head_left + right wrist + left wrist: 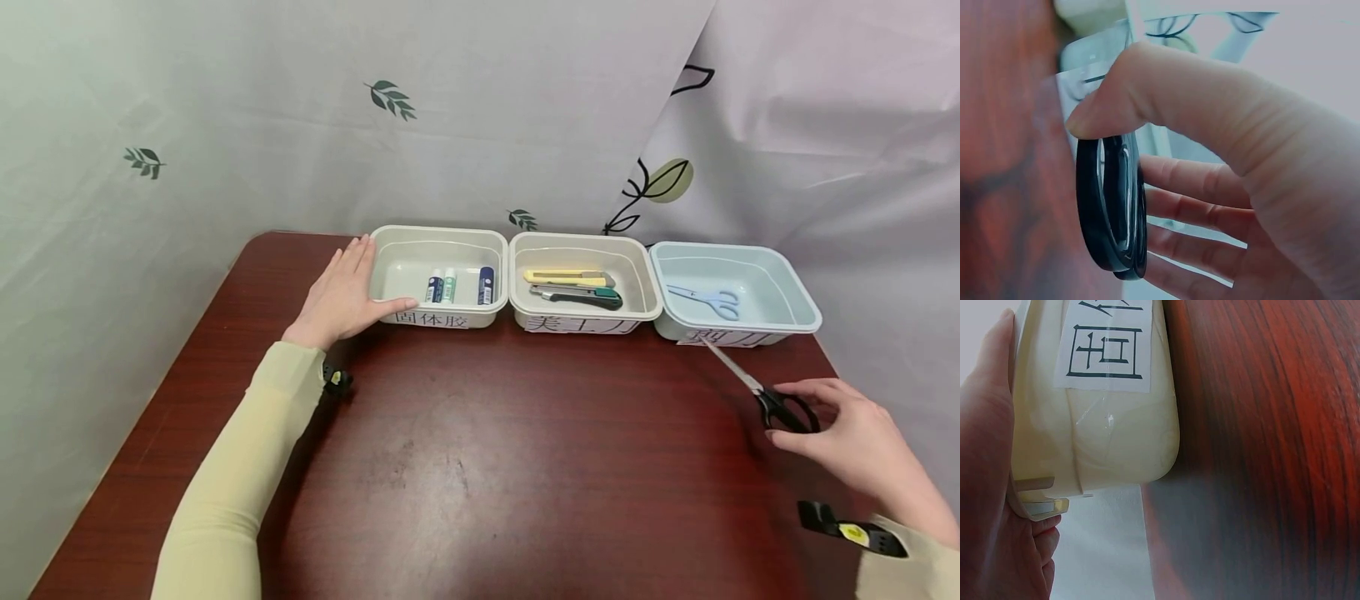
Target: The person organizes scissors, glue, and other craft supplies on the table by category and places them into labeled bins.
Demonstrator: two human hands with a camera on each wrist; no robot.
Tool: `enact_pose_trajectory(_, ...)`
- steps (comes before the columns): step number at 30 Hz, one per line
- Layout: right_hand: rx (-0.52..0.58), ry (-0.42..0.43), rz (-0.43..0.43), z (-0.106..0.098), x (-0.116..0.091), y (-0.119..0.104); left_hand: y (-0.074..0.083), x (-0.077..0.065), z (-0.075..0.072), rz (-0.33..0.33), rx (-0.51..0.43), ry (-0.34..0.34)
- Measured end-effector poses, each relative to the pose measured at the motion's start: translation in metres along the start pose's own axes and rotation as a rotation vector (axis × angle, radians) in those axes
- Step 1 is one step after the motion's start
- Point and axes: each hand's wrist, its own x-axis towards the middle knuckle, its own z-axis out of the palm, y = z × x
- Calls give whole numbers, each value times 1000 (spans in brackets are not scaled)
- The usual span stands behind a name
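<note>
My left hand (337,296) rests on the left corner of a whitish bin (442,236), its fingers along the side rim and the thumb on the front rim. In the left wrist view the bin's front (1122,434) carries a paper label. Inside lie glue sticks (486,285). My right hand (855,429) pinches black-handled scissors (780,408) by the handle loops, above the table. Their closed blades point at the front of a light blue bin (780,283), which holds blue scissors (708,300). In the right wrist view, the thumb presses the black handle (1089,206).
Between the two bins stands a beige bin (577,242) with a yellow cutter (566,277) and a black and grey cutter (577,296). The three labelled bins form a row at the back of the dark red table (487,458), before a patterned curtain (480,125).
</note>
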Motion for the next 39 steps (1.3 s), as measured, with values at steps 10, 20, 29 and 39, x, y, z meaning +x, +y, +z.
enact_pose_trajectory(10,96,169,28,-18,4,-13,1,-1,-2,-6,-6,-7)
enact_pose_trajectory(20,234,310,14,-22,24,-27,3,-1,-1,-3,-14,-5)
enact_pose_trajectory(29,240,344,10,-25,44,-29,5,0,-2,-6,-4,-8)
enact_pose_trajectory(39,207,306,-48,-41,86,-30,4,-1,-2,-11,-2,-7)
